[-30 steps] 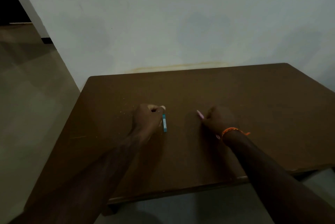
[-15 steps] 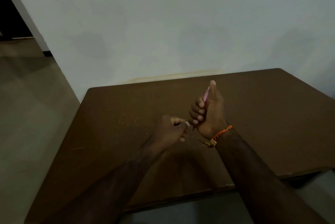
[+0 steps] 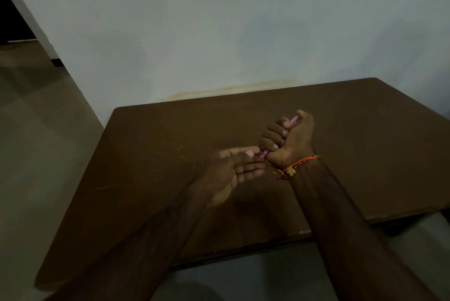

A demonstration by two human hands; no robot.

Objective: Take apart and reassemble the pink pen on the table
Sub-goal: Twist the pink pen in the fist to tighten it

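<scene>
Dim room, pale bare wall point(image 3: 219, 20) behind, grey floor point(image 3: 36, 154) off at nine o'clock. Dark brown wooden table point(image 3: 365, 154) filling the lower middle, pushed against the wall, its top scattered with pale specks point(image 3: 170, 152) toward ten o'clock of the hands. Two bare forearms reaching in from six o'clock, meeting above the table's centre.

Right hand point(image 3: 289, 140) curled into a fist around the pink pen point(image 3: 293, 120) — barrel held tilted, upper end poking out by the thumb at one o'clock, lower tip end point(image 3: 263, 155) emerging from the bottom of the fist at seven o'clock. Orange thread bracelet point(image 3: 299, 164) with a small gold-coloured bead on that wrist.

Left hand point(image 3: 233, 169) just beside the fist at eight o'clock of it, palm turned up and partly open, thumb and forefinger point(image 3: 248, 153) pinched together at the pen's lower tip. Too dark and too small to tell whether those fingertips hold a loose piece or only grip the tip itself. Remaining fingers loosely extended beneath, toward the right wrist.

Pen raised clear of the tabletop, entirely in the hands — hands touching or nearly touching at the tip end.
</scene>
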